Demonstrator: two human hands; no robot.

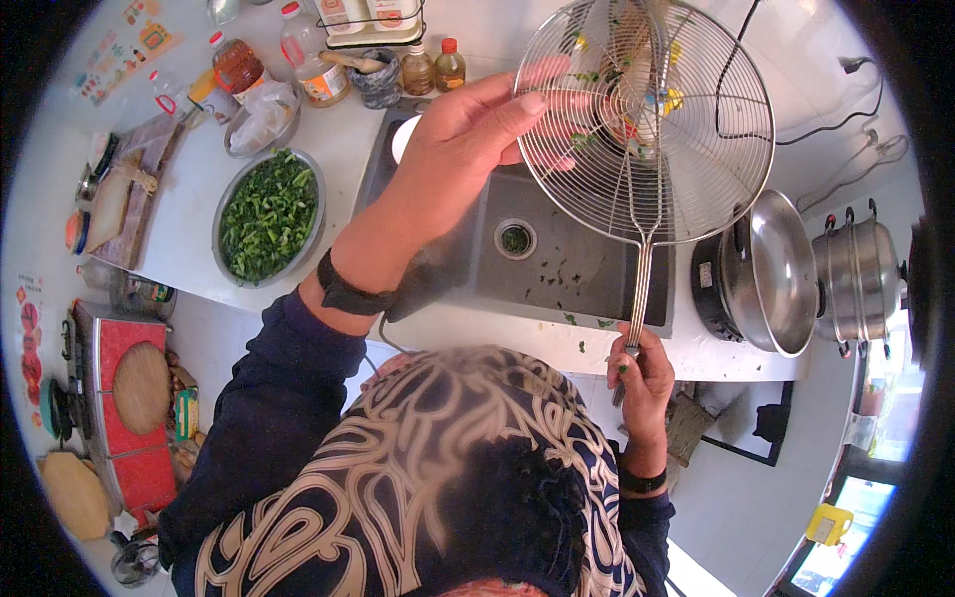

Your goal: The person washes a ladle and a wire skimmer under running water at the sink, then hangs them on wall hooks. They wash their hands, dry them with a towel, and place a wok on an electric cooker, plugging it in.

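A round wire spider strainer [709,175] is held up over the sink, with bits of chopped greens caught in its mesh. My right hand [645,377] grips the strainer's long metal handle, and a scrap of leaf clings to a finger. At the left rim is my left hand [466,149], its thumb in front and its spread fingers behind the wires. Below lies a dark double sink [500,280] with leaf scraps on its bottom and in the drain strainer [515,239]. To the left, chopped leafy greens [268,213] fill a metal bowl [321,201].
A steel pan [783,276] and a lidded steamer pot [858,269] stand at the right. Along the back wall are a stone mortar [377,86], a large oil bottle [317,67] and small bottles. A wooden board [145,194] leans at left. Black cords [828,138] hang at upper right.
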